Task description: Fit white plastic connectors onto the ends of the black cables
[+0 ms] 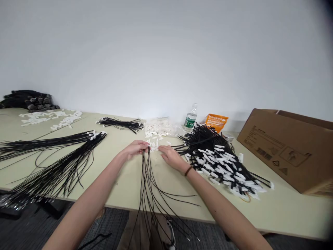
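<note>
Several thin black cables point(148, 180) hang from the fingers of my left hand point(136, 148), which pinches their upper ends above the table point(125, 173), their lower ends dropping past its near edge. My right hand point(171, 156) lies palm down just beside them, fingers loosely together and reaching to the small white connectors point(153, 144) in front of me; whether its fingertips grip one, I cannot tell. Beyond sits a clear bag of white pieces point(163, 127). To my right spreads a heap of black cables with white ends point(221, 159), near a cardboard box point(288, 149).
</note>
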### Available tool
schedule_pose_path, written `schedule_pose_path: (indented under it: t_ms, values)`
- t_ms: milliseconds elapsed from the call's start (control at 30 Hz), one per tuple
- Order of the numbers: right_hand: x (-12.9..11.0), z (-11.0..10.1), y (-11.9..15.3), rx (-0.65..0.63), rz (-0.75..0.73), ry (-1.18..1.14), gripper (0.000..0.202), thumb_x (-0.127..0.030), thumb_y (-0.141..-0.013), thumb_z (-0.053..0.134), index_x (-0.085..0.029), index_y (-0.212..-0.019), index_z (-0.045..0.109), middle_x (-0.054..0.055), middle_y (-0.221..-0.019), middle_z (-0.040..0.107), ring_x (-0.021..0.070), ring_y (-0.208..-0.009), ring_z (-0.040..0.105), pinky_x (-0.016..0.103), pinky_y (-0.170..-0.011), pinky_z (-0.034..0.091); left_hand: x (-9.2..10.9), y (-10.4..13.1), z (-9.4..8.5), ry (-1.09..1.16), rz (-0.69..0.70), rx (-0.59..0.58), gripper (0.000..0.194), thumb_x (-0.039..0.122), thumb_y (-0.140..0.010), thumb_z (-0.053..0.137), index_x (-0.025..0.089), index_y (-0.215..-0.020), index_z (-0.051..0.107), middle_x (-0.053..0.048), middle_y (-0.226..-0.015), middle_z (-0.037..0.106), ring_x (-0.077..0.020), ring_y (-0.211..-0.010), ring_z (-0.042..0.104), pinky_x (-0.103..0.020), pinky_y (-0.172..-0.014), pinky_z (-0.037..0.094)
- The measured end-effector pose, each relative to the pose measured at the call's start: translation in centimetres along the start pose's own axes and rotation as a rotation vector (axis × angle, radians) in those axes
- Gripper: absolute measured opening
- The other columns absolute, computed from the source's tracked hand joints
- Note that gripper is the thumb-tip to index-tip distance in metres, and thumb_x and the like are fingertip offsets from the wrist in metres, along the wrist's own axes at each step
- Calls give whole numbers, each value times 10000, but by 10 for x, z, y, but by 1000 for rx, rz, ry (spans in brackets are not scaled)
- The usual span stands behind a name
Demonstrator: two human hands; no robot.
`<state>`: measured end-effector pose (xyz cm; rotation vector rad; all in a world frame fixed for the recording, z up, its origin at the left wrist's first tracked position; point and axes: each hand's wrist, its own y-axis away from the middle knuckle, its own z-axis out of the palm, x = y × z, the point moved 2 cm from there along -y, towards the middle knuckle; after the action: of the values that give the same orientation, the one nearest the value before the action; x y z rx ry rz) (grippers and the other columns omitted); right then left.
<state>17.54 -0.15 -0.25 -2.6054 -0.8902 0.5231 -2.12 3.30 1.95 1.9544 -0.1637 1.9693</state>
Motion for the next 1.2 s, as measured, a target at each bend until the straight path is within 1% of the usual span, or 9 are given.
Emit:
schedule_pose_path:
  t_ms: [200, 300, 433, 533, 633, 733, 867, 1033, 1200]
  values:
    - [-1, 2, 0, -29, -30, 150, 294, -168, -888, 396, -153, -1139, 548, 95, -1075, 577, 184, -1021, 480, 314, -897, 392, -2, 4, 3, -48, -59, -232, 284, 218, -633, 708, 111, -894, 675, -141, -929, 675, -133, -670, 591, -222, -573, 410]
    - [1, 0, 0, -31, -22, 210, 229, -182, -888, 414, -146, -1020, 598, 95, -989, 562, 189, -965, 478, 305, -846, 399, -5, 5, 8, -33, -61, -282, 263, 196, -658, 689, 99, -902, 680, -139, -917, 674, -133, -676, 596, -221, -586, 424]
    - [3, -3, 1, -37, -17, 170, 185, -199, -880, 448, -152, -860, 626, 79, -929, 553, 175, -924, 481, 287, -824, 390, -10, 5, 17, 64, -67, -275, 241, 142, -685, 665, 84, -919, 675, -144, -914, 670, -126, -674, 603, -228, -627, 453]
    - [5, -8, 0, 53, 35, -40, 162, -201, -864, 474, -162, -846, 630, 62, -887, 577, 164, -893, 494, 300, -849, 376, -14, 2, 22, 126, -35, -249, 233, 136, -707, 646, 86, -934, 662, -137, -901, 668, -128, -692, 608, -243, -671, 473]
    - [10, -11, -2, 238, 240, -514, 129, -258, -811, 544, -167, -820, 636, 49, -864, 615, 156, -842, 521, 305, -838, 389, -16, 0, 24, 164, 13, -204, 218, 139, -726, 629, 98, -940, 646, -115, -867, 664, -131, -710, 609, -256, -695, 484]
    - [14, -8, -3, 340, 404, -850, 241, -373, -751, 590, -152, -837, 629, 54, -824, 635, 153, -763, 549, 298, -753, 435, -17, 0, 25, 185, 20, -187, 221, 126, -724, 627, 108, -945, 631, -98, -846, 657, -143, -725, 619, -273, -708, 494]
    - [13, -1, -2, 337, 450, -1038, 379, -483, -696, 614, -142, -862, 619, 48, -752, 638, 140, -693, 570, 283, -676, 473, -17, 3, 28, 169, 9, -194, 223, 135, -723, 631, 114, -944, 619, -91, -787, 652, -156, -725, 627, -283, -708, 498]
    - [8, 5, 1, 329, 490, -1256, 440, -487, -611, 697, -146, -877, 614, 55, -837, 665, 138, -762, 608, 328, -810, 483, -17, 5, 30, 102, 4, -244, 228, 232, -724, 646, 118, -920, 628, -90, -746, 641, -153, -688, 618, -268, -652, 493]
    - [5, 9, 1, 316, 517, -1355, 419, -445, -569, 742, -148, -840, 625, 52, -841, 667, 137, -760, 619, 355, -871, 469, -16, 8, 32, 68, 9, -267, 247, 269, -705, 662, 120, -900, 638, -85, -737, 631, -151, -671, 605, -251, -610, 480]
